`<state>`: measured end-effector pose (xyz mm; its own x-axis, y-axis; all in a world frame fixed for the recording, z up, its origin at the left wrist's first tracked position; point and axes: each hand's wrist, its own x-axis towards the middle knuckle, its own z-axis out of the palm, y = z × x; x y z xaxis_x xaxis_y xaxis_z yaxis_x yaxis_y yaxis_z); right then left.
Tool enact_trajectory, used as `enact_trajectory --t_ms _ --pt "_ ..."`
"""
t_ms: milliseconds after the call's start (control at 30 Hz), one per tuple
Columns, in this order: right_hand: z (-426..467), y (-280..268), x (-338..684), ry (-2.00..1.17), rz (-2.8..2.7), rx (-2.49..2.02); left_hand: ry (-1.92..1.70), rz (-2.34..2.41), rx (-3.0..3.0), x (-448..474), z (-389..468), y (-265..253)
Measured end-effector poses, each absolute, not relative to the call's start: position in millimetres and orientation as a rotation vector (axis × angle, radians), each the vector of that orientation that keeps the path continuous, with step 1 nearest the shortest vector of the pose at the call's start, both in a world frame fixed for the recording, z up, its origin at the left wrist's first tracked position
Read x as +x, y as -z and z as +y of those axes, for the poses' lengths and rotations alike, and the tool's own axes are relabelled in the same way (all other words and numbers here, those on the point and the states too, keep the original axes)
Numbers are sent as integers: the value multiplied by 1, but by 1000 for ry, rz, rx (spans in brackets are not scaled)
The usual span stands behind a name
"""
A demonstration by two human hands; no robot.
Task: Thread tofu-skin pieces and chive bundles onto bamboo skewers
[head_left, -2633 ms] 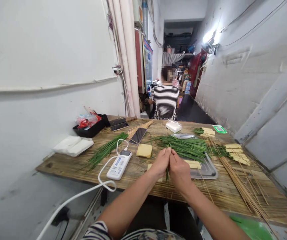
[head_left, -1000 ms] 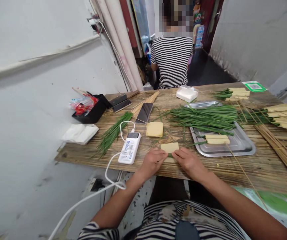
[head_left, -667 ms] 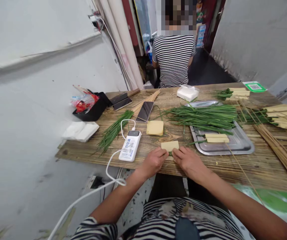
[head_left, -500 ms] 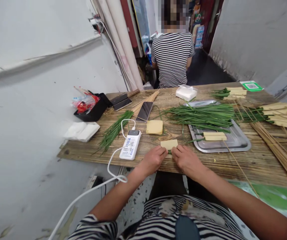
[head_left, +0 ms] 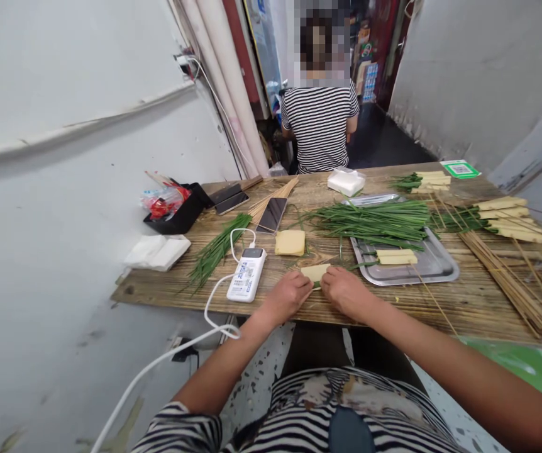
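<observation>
A small pale-yellow tofu sheet (head_left: 315, 272) lies flat on the wooden table in front of me. Green chives (head_left: 317, 284) show at its near edge, between my two hands. My left hand (head_left: 290, 293) has its fingers pinched on the left end of this edge, and my right hand (head_left: 342, 288) pinches the right end. The fingertips hide both ends of the chives. Just beyond, a stack of tofu sheets (head_left: 290, 243) sits on the wood. To the right, finished tofu rolls (head_left: 396, 257) on a stick rest in a metal tray (head_left: 407, 274).
Long chives (head_left: 375, 219) lie across the tray, and another bunch (head_left: 219, 248) is at left. A white power bank (head_left: 246, 277) trails a cable. Phones (head_left: 271, 215), a black box (head_left: 181, 212), bamboo sticks (head_left: 502, 277) and skewered rolls (head_left: 507, 211) surround the work spot. A person (head_left: 320, 126) sits beyond the table.
The camera view has shifted a little. My hands stay at the sheet's near edge, and a thin pale edge now shows on the near side of the chives.
</observation>
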<state>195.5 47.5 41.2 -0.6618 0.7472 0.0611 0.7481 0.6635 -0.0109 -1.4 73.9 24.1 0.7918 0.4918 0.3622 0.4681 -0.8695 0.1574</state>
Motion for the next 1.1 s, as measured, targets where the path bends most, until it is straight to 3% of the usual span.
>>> enact_trajectory --t_ms 200,667,1100 --pt "46 -43 216 -259 -2614 -1195 -766 755 2793 1 74 -21" --pt "37 -20 213 -392 -2326 -1061 -968 820 2350 -6 66 -13" --pt "55 -28 212 -915 -2088 -1337 -1022 1039 2200 -5 59 -10"
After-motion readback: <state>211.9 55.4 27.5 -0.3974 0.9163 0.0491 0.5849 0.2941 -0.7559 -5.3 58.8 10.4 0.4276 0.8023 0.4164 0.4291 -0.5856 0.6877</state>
